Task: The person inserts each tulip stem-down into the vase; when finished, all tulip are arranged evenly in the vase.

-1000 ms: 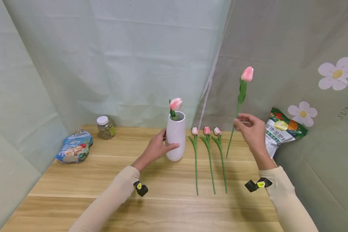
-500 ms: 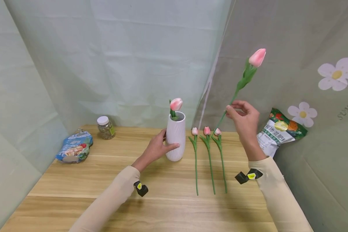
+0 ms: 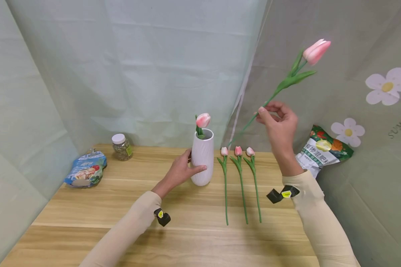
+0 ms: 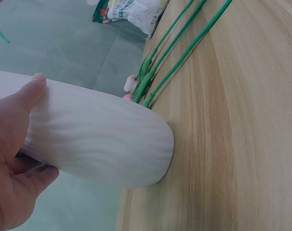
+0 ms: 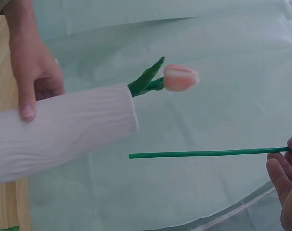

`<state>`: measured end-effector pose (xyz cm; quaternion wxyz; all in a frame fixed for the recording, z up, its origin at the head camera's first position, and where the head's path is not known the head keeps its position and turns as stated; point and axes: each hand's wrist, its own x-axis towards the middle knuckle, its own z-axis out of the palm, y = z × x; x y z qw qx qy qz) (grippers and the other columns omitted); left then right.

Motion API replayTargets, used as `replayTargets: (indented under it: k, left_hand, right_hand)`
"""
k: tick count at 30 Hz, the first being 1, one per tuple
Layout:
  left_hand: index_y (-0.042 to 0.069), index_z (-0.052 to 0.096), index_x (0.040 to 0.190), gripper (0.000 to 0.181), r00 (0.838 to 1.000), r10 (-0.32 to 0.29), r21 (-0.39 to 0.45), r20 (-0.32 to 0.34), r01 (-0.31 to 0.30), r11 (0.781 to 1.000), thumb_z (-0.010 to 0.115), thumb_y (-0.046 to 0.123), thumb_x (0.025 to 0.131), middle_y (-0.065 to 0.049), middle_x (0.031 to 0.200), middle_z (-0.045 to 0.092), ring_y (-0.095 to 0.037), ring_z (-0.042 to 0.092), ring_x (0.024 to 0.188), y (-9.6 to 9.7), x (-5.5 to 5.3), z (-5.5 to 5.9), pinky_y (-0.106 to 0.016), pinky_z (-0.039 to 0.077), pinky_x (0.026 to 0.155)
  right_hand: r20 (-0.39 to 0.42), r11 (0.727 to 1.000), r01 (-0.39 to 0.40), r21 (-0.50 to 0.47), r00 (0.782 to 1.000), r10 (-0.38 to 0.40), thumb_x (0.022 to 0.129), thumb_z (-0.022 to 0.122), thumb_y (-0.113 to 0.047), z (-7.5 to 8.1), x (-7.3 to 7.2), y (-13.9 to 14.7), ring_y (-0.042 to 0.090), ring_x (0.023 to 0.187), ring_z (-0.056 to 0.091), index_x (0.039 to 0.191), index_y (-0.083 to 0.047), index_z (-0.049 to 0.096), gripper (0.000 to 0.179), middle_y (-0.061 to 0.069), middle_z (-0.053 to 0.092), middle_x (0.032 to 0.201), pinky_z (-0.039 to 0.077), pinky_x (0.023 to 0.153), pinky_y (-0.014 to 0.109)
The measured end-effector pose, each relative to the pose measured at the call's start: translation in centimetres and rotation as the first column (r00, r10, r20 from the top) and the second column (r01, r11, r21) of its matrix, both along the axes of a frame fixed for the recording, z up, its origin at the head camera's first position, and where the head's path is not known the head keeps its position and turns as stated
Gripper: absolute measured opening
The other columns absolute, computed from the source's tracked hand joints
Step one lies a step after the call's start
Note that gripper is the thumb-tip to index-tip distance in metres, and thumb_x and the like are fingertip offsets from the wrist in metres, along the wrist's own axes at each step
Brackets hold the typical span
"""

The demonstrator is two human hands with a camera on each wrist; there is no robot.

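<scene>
A white ribbed vase (image 3: pixel 202 157) stands upright on the wooden table, with one pink tulip (image 3: pixel 203 120) in its mouth. My left hand (image 3: pixel 182 168) grips the vase from its left side, thumb across the front; the left wrist view shows this hand (image 4: pixel 16 159) round the vase's upper part. Up at the right, my right hand (image 3: pixel 280 122) pinches the stem of another pink tulip (image 3: pixel 315 52). That tulip slants, bloom up to the right. Its bare stem end (image 5: pixel 134 156) points toward the vase, apart from the rim in the right wrist view.
Three pink tulips (image 3: pixel 242 178) lie side by side on the table (image 3: pixel 187 237), right of the vase. A white-lidded jar (image 3: pixel 121 147) and a blue packet (image 3: pixel 86 168) sit at the left. At the right edge leans a green and white bag (image 3: pixel 322 148). Fabric hangs behind.
My right hand has risen and moved left with the tulip, which has tilted from nearly upright to a slant, its stem end swinging left. My left hand and the vase stay put.
</scene>
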<state>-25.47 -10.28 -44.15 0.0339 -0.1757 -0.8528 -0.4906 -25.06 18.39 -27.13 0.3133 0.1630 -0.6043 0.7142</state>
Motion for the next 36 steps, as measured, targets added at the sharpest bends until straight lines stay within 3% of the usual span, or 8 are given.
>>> replayTargets:
  k: [7,19,29,36]
  left_hand:
    - [0.001,0.043,0.15,0.085,1.0,0.006,-0.01,0.001,-0.006,1.0,0.084,0.038,0.086,-0.019,0.141,0.059,-0.032,0.058,0.13,0.1,-0.1,0.0,-0.051,0.05,0.108]
    - [0.002,0.042,0.15,0.084,1.0,0.016,-0.024,0.019,-0.015,1.0,0.083,0.039,0.087,-0.018,0.142,0.058,-0.031,0.058,0.131,0.1,0.0,0.2,-0.047,0.05,0.109]
    - [0.002,0.043,0.15,0.084,1.0,0.01,-0.015,0.016,-0.009,1.0,0.084,0.039,0.086,-0.018,0.141,0.059,-0.032,0.058,0.13,0.1,0.2,0.2,-0.05,0.05,0.108]
    - [0.002,0.042,0.15,0.085,1.0,0.011,-0.011,0.023,-0.011,1.0,0.084,0.04,0.086,-0.017,0.142,0.058,-0.032,0.058,0.131,0.1,0.3,0.3,-0.05,0.049,0.108]
  right_hand:
    - [-0.037,0.998,-0.011,-0.062,0.999,0.009,0.088,0.076,0.001,1.2,0.1,-0.6,0.021,0.069,0.073,0.097,0.003,0.068,0.011,0.012,0.065,0.086,0.064,0.07,0.03]
    - [-0.044,0.98,-0.034,-0.198,0.999,0.026,0.087,0.076,0.004,1.2,-0.2,-2.0,0.022,0.07,0.074,0.096,0.003,0.068,0.013,0.013,0.065,0.086,0.064,0.069,0.031]
    - [-0.001,0.993,-0.03,-0.117,1.0,0.03,0.089,0.075,0.002,-0.6,-0.9,-4.1,0.018,0.072,0.074,0.096,-0.006,0.068,0.013,0.008,0.066,0.088,0.064,0.071,0.031]
    - [0.037,0.994,-0.049,-0.102,0.998,0.053,0.09,0.075,0.001,-2.6,-1.2,-5.3,0.016,0.072,0.074,0.098,-0.003,0.066,0.013,0.006,0.067,0.089,0.064,0.073,0.034]
